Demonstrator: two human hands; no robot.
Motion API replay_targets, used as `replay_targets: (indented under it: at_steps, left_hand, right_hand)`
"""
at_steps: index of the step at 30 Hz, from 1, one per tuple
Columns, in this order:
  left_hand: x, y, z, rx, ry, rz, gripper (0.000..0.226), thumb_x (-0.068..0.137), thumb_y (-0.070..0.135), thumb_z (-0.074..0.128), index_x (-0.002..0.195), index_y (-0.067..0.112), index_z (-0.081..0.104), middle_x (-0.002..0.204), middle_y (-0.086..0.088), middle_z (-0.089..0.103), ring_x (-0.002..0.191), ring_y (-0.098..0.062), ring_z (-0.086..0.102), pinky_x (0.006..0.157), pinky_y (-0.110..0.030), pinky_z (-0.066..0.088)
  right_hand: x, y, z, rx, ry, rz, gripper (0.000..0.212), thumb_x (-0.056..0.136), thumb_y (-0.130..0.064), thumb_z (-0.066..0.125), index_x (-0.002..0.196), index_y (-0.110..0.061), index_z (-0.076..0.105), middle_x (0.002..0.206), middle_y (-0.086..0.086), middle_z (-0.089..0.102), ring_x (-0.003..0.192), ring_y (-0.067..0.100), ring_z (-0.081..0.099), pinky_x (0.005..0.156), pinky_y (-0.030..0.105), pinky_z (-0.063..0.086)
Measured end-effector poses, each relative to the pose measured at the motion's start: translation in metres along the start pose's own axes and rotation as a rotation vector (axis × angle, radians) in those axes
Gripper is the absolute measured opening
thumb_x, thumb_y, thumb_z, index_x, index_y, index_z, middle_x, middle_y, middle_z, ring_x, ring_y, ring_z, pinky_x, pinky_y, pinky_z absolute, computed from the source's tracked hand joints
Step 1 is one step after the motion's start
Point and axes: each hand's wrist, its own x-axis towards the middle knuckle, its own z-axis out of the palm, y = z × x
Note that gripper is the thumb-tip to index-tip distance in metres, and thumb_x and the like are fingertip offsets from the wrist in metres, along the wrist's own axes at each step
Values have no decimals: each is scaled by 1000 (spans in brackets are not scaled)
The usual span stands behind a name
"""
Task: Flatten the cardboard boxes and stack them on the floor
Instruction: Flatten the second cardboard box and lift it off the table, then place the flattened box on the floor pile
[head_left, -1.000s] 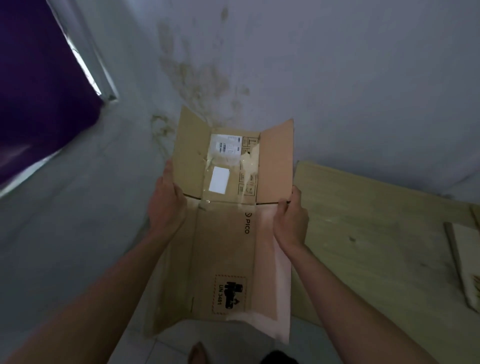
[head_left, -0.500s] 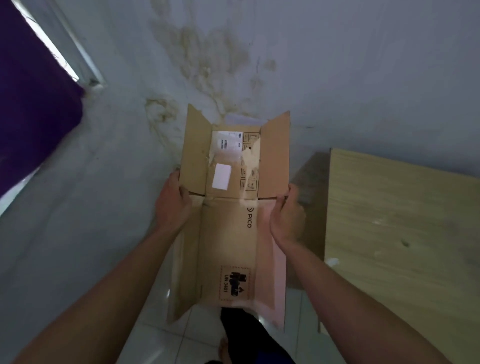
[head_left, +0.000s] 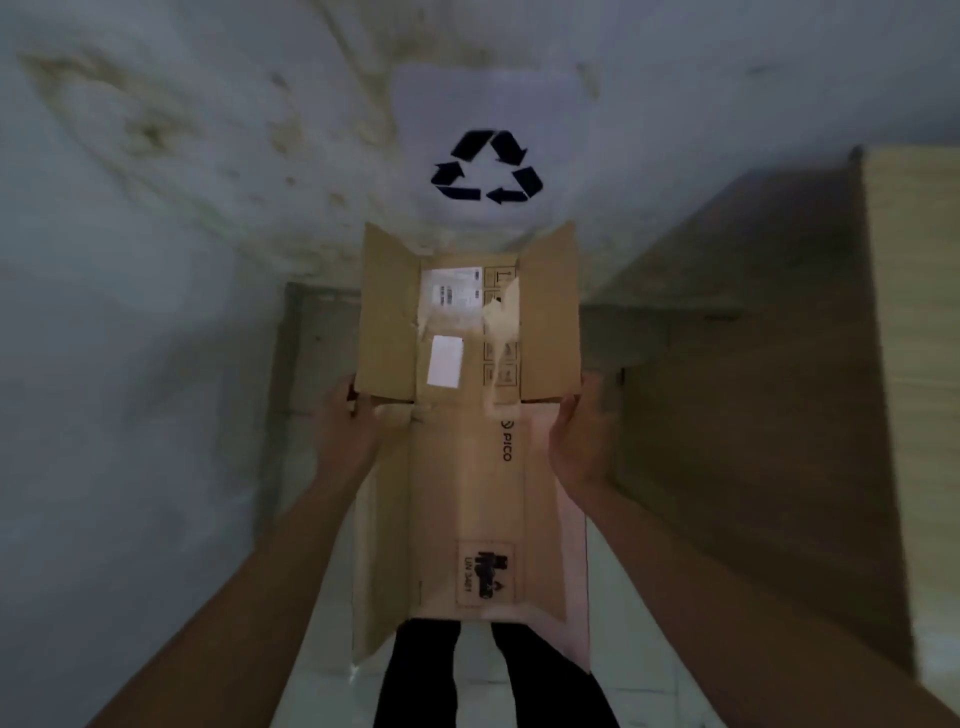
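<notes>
I hold a brown cardboard box out in front of me, opened up long and narrow, with its far flaps spread. It bears white labels, torn tape and black print. My left hand grips its left edge at the flap fold. On the opposite edge, at the same height, my right hand grips it. Below the box lies what looks like flat cardboard on the floor against the wall.
A white sheet with a black recycling sign hangs on the stained wall ahead. A light wooden table stands at the right, with its shadowed side next to my right arm. My dark-trousered legs show over pale floor tiles.
My view has tilted down and to the right: the recycling sign and floor cardboard came into sight, the purple curtain left it. Both hands kept the same grip on the box.
</notes>
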Motion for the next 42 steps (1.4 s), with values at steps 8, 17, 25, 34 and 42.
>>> replay_targets:
  at_steps: [8,17,25,34,42]
  left_hand:
    - [152,-145,141,-33,-260,-101,30,89,26,59,116,17,68,107,-5,71,102,-26,67,92,-48,54]
    - [223,-236,272,77,-468,-211,61,94,14,62,146,9,30,133,-4,50,111,-12,47,80,-13,40]
    - [340,-385,336,311,-319,-134,121,69,63,75,155,17,4,155,-3,25,137,-32,34,116,-55,23]
    - [219,-201,259,822,-433,317,77,93,25,56,155,3,16,159,-28,11,148,-42,10,119,-50,16]
    - [96,-33,178,855,-454,558,60,89,16,50,147,9,37,155,-17,34,141,-33,33,115,-50,25]
  right_hand:
    - [98,112,184,-73,-44,40,29,105,-22,42,134,-23,40,87,4,67,72,24,66,60,42,59]
    - [156,211,308,-95,-207,347,91,96,-5,54,158,-35,-5,141,11,43,113,32,58,87,44,55]
    - [198,264,337,-90,-396,357,106,88,-17,69,159,-28,-9,157,5,32,140,32,37,109,46,42]
    - [149,172,282,-290,-414,-105,99,87,-11,68,159,-34,3,167,9,5,153,27,7,124,48,10]
    - [81,55,143,-233,-462,-254,86,90,-6,61,159,-30,15,166,8,12,153,22,11,123,48,11]
